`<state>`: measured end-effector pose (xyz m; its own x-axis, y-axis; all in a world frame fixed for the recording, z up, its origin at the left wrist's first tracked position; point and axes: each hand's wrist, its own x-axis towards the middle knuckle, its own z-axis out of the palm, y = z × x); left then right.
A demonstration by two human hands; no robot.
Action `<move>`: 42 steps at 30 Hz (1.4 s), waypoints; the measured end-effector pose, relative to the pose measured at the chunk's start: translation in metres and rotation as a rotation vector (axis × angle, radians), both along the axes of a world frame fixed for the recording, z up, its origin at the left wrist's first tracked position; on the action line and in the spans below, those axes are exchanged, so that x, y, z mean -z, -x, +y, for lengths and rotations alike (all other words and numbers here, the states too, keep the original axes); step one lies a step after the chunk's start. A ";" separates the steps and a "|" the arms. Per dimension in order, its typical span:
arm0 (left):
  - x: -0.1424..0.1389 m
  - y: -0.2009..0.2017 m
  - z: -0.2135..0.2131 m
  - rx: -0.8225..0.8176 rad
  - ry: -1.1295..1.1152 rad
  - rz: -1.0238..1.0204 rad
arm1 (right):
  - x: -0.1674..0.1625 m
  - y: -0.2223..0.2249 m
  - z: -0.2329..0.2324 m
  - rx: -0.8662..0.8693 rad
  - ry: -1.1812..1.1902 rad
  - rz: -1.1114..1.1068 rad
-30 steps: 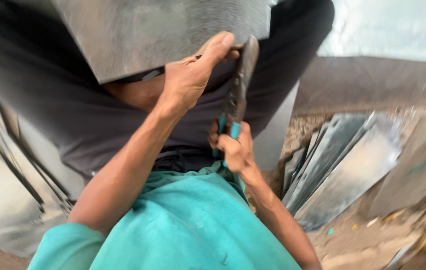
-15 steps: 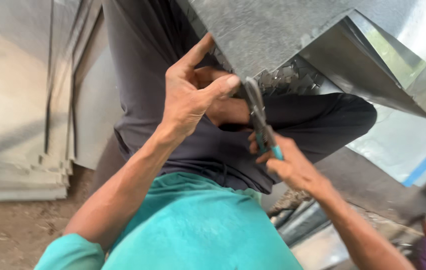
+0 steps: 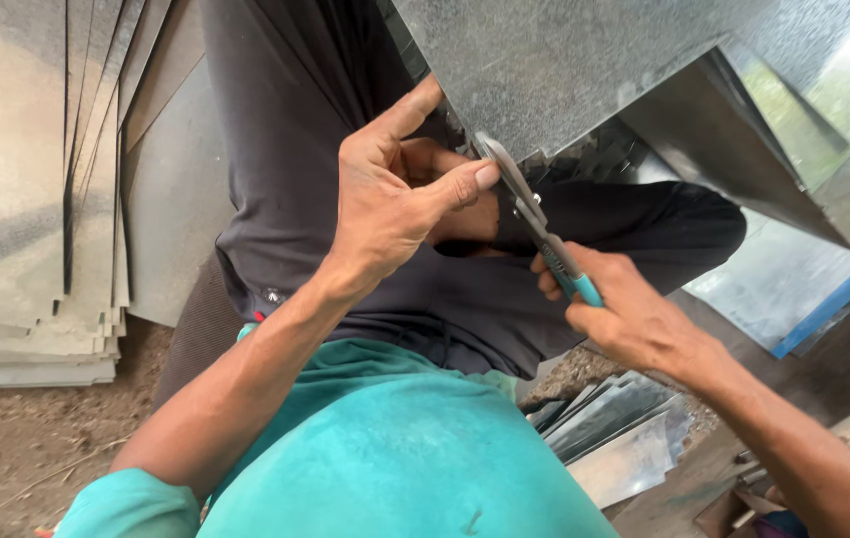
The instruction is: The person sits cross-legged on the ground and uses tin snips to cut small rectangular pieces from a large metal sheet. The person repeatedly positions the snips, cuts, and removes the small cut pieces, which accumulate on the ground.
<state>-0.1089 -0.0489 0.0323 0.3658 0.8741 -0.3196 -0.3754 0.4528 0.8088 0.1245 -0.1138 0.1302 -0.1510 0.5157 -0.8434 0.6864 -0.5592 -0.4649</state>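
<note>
My left hand (image 3: 395, 189) pinches the near edge of a galvanized metal sheet (image 3: 565, 60) that juts out over my lap, thumb up and forefinger stretched toward the blades. My right hand (image 3: 624, 314) grips the teal handles of tin snips (image 3: 535, 224). The snips' grey blades bite into the sheet's edge just right of my left forefinger. The sheet is bent into an angled shape at the upper right.
A stack of flat metal sheets (image 3: 36, 229) lies on the dirt ground at the left. Smaller cut metal pieces (image 3: 614, 428) are piled at the lower right. A blue-edged sheet (image 3: 824, 299) lies at the right. My dark trousers and teal shirt fill the middle.
The view has swung so the sheet stack now shows at the left. My left forefinger has stretched out toward the snips, which sit at the sheet's edge.
</note>
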 end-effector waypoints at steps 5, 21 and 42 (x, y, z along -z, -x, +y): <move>-0.004 -0.007 -0.003 0.012 0.025 -0.010 | 0.005 -0.011 -0.008 -0.074 0.067 -0.215; -0.005 -0.054 -0.009 0.397 -0.259 0.261 | 0.024 -0.019 -0.189 0.481 -0.081 -0.038; -0.012 -0.014 -0.020 -0.062 0.192 -0.109 | 0.018 0.056 -0.096 0.499 -0.112 0.202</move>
